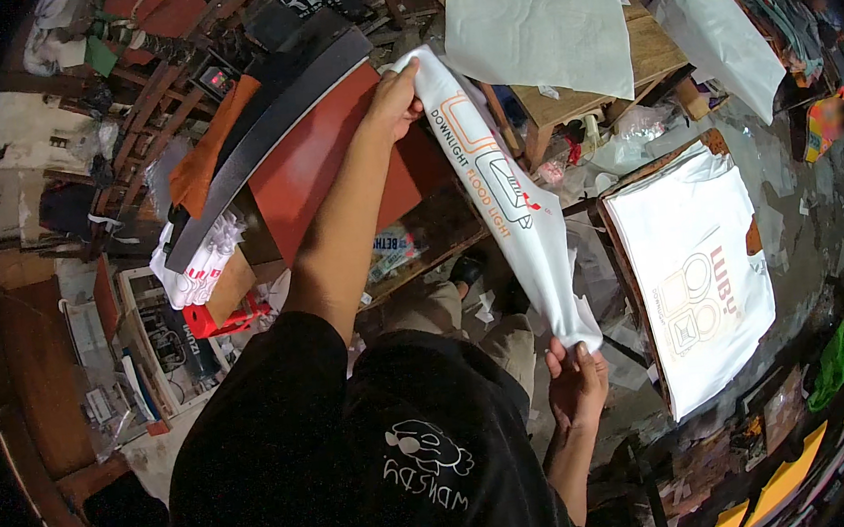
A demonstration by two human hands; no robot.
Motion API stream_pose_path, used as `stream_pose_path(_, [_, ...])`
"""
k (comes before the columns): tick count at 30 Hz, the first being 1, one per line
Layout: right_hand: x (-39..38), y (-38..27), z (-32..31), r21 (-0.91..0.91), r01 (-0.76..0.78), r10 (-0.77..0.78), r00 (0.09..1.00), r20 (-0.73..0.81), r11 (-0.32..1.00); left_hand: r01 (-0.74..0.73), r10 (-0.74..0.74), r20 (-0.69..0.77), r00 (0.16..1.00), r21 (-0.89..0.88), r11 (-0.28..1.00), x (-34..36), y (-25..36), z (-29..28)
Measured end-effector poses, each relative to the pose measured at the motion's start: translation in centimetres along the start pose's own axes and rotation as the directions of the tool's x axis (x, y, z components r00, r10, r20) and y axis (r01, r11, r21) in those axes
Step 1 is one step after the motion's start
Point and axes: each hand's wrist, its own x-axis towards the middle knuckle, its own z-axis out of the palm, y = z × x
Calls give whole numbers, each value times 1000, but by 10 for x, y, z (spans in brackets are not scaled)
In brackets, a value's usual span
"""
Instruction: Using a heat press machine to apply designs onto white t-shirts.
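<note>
A white plastic bag point(496, 187) with orange and black printing stretches in a folded, slanting strip between my two hands. My left hand point(396, 103) pinches its upper end, close to a red panel point(317, 157) and a long dark bar point(274, 126). Lower down and to the right, my right hand point(580, 382) grips the bag's other end between thumb and fingers. A pile of flat white printed bags point(701, 359) lies on a brown board to the right of my right hand.
A wooden table point(568, 100) with a white sheet point(537, 28) over it stands ahead. More white bags point(197, 268) hang bunched at the left, above an open-fronted machine box point(172, 335). Plastic scraps litter the floor, and a green bag point(837, 363) lies far right.
</note>
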Motion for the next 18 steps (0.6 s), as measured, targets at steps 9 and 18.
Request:
stream_pose_path(9, [2, -1, 2, -13, -140, 139, 990, -37, 990, 309, -346, 66, 936, -626, 716, 12, -39, -24])
stream_pose_path(18, [51, -3, 48, -141, -117, 142, 973, 182, 983, 64, -59, 33, 998, -750, 658, 100, -53, -8])
